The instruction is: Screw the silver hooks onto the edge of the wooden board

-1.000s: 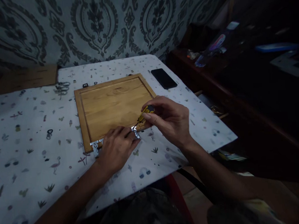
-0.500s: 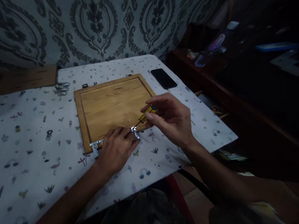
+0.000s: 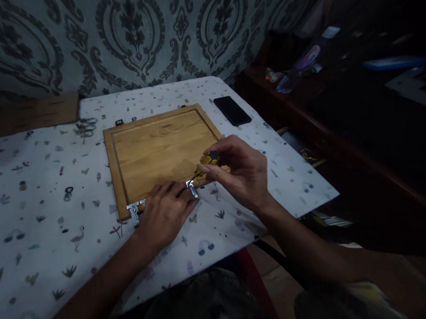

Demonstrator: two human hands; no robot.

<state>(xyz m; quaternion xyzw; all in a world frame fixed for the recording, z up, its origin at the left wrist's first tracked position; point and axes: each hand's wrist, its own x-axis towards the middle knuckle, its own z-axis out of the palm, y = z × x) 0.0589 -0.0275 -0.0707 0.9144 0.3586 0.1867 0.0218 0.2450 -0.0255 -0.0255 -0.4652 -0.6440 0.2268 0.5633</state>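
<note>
A wooden cabinet door lies flat on the table, with metal hinges along its near edge. My right hand is closed on the handle of a small yellow-and-black screwdriver, thumb and fingers pinching it. The tool slants down to the left, its tip at the right hinge. My left hand lies over the door's near edge, its fingertips gripping that same hinge. Beside its wrist, the left hinge sits at the door's near left corner. My left thumb partly hides the screw area.
A patterned white cloth covers the table. A black phone lies right of the door. At the back left are a cardboard piece and several metal parts. A clear bottle lies on dark furniture at right.
My right fingers have shifted around the screwdriver handle, and more of the handle shows now. My left hand stays in place on the hinge. The view has moved slightly.
</note>
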